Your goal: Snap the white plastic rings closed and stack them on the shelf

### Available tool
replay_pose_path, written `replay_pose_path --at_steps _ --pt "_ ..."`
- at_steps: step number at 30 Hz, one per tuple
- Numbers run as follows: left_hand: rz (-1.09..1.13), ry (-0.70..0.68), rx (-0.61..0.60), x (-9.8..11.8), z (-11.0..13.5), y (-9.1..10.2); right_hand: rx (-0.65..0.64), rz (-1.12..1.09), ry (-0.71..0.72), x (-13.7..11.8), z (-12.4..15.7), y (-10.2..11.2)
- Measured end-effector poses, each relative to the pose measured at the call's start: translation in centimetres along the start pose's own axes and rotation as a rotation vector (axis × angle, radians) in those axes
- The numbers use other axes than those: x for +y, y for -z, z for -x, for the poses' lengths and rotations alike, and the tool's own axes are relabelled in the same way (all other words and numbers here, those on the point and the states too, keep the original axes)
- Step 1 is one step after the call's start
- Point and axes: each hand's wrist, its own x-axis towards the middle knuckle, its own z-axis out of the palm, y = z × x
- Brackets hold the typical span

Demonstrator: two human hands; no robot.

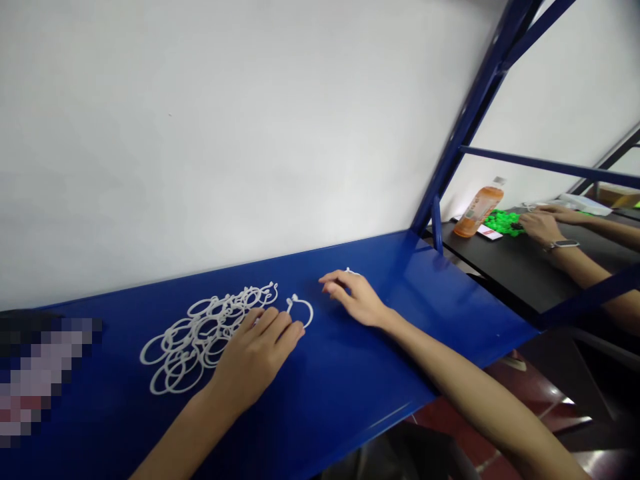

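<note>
A pile of white plastic rings point(203, 327), each with small knobs at its gap, lies on the blue tabletop point(320, 400). My left hand point(263, 350) is over the right side of the pile, its fingers bent down. One separate white ring point(312, 311) sticks out past its index finger, its lower edge pinched there; the thumb is hidden. To the right, my right hand point(357, 299) hovers low above the table, thumb and fingers apart with nothing visible between them. Just behind its knuckles shows part of another white piece point(353, 272), mostly covered by the hand.
A white wall point(225, 133) backs the table, and a blue metal frame point(465, 120) rises at its right end. Beyond it, another person's hands point(543, 227) work at a black table with green pieces point(503, 222), an orange drink bottle point(480, 210) and a phone point(489, 232).
</note>
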Motion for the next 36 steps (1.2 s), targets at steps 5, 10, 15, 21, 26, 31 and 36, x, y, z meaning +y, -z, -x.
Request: replay_pose_path --at_steps 5,10,15,21,26,31,36 --pt "-0.041 -0.081 0.053 0.4 0.6 -3.2 -0.064 -0.209 -0.077 -1.6 0.9 -3.3" --pt "0.218 0.159 0.075 0.0 1.6 -4.2 -0.056 -0.218 -0.1 -1.4 0.9 -3.6" --pt "0.481 0.489 0.042 -0.6 2.2 -5.0 -0.132 -0.276 -0.107 -1.9 0.9 -3.1" --pt "0.524 0.548 0.031 0.0 1.7 -4.7 -0.135 -0.15 0.082 -2.0 1.2 -3.0" --pt "0.586 0.683 0.039 0.1 1.4 -4.4 -0.118 -0.006 0.272 -1.6 1.3 -3.1" --pt "0.635 0.627 0.025 -0.3 1.5 -4.6 -0.033 0.128 0.288 -1.8 1.3 -2.9" --pt "0.627 0.454 0.094 -0.2 1.4 -4.4 -0.154 0.083 0.239 -1.5 1.1 -2.8"
